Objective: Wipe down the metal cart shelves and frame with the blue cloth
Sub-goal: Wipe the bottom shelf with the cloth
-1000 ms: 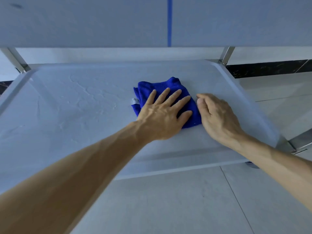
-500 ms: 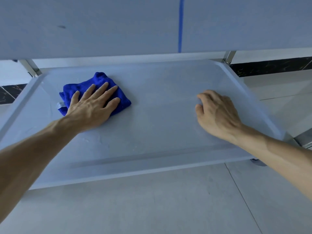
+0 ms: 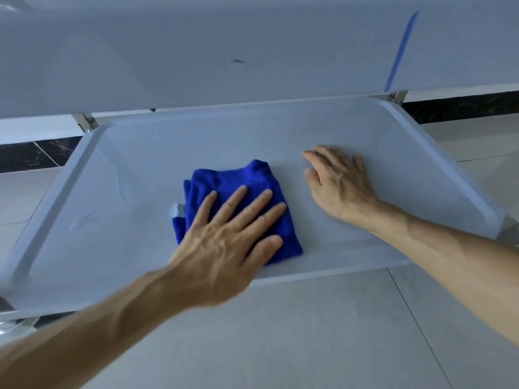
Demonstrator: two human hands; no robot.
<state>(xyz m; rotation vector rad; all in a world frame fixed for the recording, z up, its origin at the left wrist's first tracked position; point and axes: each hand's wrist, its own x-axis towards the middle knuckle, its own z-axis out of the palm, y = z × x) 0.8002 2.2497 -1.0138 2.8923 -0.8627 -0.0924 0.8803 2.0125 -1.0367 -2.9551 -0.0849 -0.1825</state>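
Blue cloth (image 3: pixel 238 186) back mid-shelf under left hand (image 3: pixel 224 245)

1. The lower cart shelf (image 3: pixel 134 164), a pale grey tray with a raised rim, carried everything in view and stood over a tiled floor (image 3: pixel 309 332).
2. A folded blue cloth (image 3: pixel 233 181) lay directly on the shelf near its centre, a small grey tag at its 9 o'clock edge.
3. The left hand (image 3: pixel 224 242) pressed flat on the cloth, fingers spread toward 1 o'clock.
4. The right hand (image 3: pixel 337 183) rested on the bare shelf at 3 o'clock of the cloth, just beside it.
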